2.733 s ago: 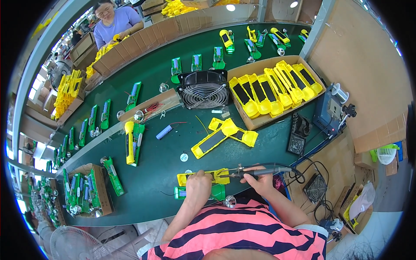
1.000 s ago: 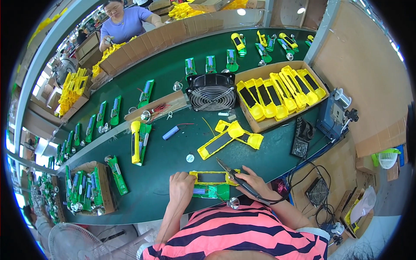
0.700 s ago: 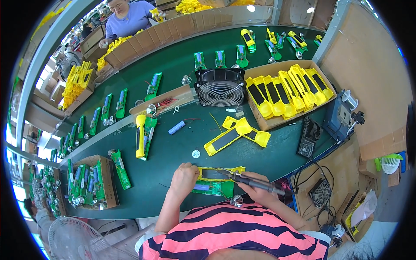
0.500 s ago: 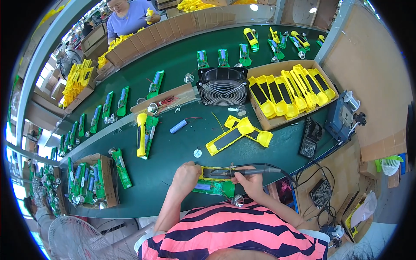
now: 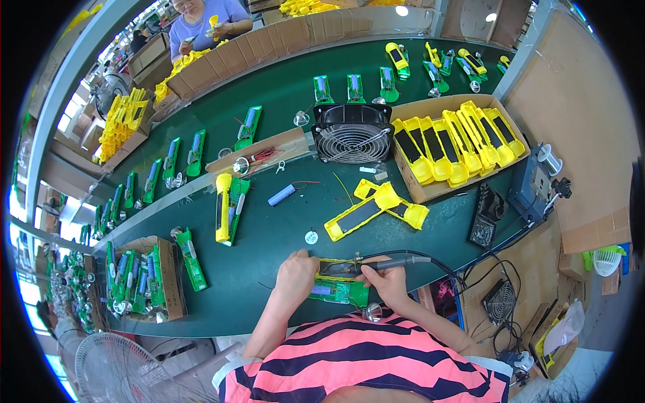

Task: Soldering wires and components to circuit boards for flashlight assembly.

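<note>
My right hand (image 5: 385, 281) grips a soldering iron (image 5: 396, 262), its tip pointing left over a yellow flashlight housing half (image 5: 334, 270) with a dark panel. My left hand (image 5: 295, 274) is closed at the housing's left end; whatever its pinched fingers hold is hidden. Just below that housing, a green flashlight half (image 5: 357, 293) lies on the table, carrying a circuit board and a blue battery cell (image 5: 322, 290). A clear round reflector (image 5: 371, 311) sits at its lower right end, near my striped shirt.
Two crossed yellow housings (image 5: 376, 209) lie ahead, beside a black fan (image 5: 353, 134) and a carton of yellow housings (image 5: 463, 144). A soldering station (image 5: 531, 185) stands at right. At left is a box of green assemblies (image 5: 171, 279). Across the bench a co-worker (image 5: 205, 27) handles a yellow part.
The whole view has shifted slightly. My hands and the soldering iron stay nearly in place over the yellow housing. The co-worker's raised hand with the yellow part has come lower.
</note>
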Available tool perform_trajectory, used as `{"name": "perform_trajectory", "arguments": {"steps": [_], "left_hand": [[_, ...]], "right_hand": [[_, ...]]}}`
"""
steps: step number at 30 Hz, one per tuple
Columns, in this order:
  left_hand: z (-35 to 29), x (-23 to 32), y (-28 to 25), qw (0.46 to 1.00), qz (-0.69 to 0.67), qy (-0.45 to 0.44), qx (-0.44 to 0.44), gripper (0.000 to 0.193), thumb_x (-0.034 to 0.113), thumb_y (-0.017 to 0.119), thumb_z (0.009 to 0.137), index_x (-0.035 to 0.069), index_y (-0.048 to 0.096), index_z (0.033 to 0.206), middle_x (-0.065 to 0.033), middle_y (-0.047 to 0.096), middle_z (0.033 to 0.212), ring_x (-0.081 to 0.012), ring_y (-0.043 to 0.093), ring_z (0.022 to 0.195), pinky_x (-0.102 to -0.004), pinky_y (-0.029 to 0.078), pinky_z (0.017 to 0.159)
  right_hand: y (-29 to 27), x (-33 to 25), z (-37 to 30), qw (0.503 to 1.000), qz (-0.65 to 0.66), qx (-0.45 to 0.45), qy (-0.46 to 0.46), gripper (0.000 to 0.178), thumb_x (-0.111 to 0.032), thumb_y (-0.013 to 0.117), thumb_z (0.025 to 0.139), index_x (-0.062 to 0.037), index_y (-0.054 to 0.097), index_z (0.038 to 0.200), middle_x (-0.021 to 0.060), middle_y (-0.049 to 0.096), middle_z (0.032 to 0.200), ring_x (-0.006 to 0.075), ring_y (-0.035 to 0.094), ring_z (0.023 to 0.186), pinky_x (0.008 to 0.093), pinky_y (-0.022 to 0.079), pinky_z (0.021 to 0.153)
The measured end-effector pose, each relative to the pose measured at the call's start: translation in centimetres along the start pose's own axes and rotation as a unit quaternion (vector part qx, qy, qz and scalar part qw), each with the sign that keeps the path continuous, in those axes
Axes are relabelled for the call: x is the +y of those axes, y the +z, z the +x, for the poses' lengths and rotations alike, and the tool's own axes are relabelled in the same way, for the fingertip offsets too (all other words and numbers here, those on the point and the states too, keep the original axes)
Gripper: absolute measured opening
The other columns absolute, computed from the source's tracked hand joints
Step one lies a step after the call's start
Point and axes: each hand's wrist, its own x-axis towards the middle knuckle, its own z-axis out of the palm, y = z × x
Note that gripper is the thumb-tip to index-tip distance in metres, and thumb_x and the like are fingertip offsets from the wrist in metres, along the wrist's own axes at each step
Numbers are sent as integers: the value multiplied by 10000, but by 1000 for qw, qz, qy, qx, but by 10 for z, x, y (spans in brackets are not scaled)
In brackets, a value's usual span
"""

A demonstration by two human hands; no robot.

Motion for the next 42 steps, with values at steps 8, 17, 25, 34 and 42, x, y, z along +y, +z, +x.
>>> {"name": "perform_trajectory", "arguments": {"steps": [8, 17, 25, 34, 42], "left_hand": [[0, 0, 0, 999, 36, -3, -13, 95, 76, 537, 700, 53, 619, 659, -122, 527, 699, -274, 550, 715, -364, 452, 633], [1, 1, -2, 998, 53, -10, -30, 93, 73, 539, 697, 63, 625, 661, -125, 525, 705, -274, 551, 724, -364, 454, 635], [1, 1, 0, 997, 74, -6, -14, 97, 73, 540, 700, 61, 630, 667, -125, 526, 712, -272, 552, 726, -359, 455, 646], [1, 1, -1, 996, 82, -15, -18, 88, 64, 542, 696, 51, 622, 661, -131, 525, 709, -275, 546, 722, -365, 450, 644], [3, 6, -5, 992, 126, -4, -27, 77, -11, 557, 635, 40, 607, 665, -118, 540, 755, -243, 567, 751, -310, 489, 634]], "right_hand": [[-1, -4, 0, 1000, 27, -9, 7, 138, -54, 542, 830, 49, 540, 922, 112, 609, 706, 120, 595, 604, 198, 468, 507], [-24, -7, -19, 891, -351, -99, -269, 403, -144, 700, 687, -31, 499, 1017, 149, 600, 915, 285, 605, 866, 346, 472, 813], [-25, -3, -16, 859, -352, -218, -300, 611, -221, 707, 690, -66, 364, 1171, 176, 521, 1075, 299, 517, 1017, 514, 229, 1001], [-24, -2, -12, 868, -312, -215, -322, 646, -216, 742, 649, -57, 361, 1145, 159, 570, 967, 295, 567, 930, 499, 260, 999], [-24, -4, -11, 877, -291, -221, -311, 620, -180, 702, 696, -81, 340, 1190, 109, 558, 926, 277, 571, 868, 494, 256, 999]]}}
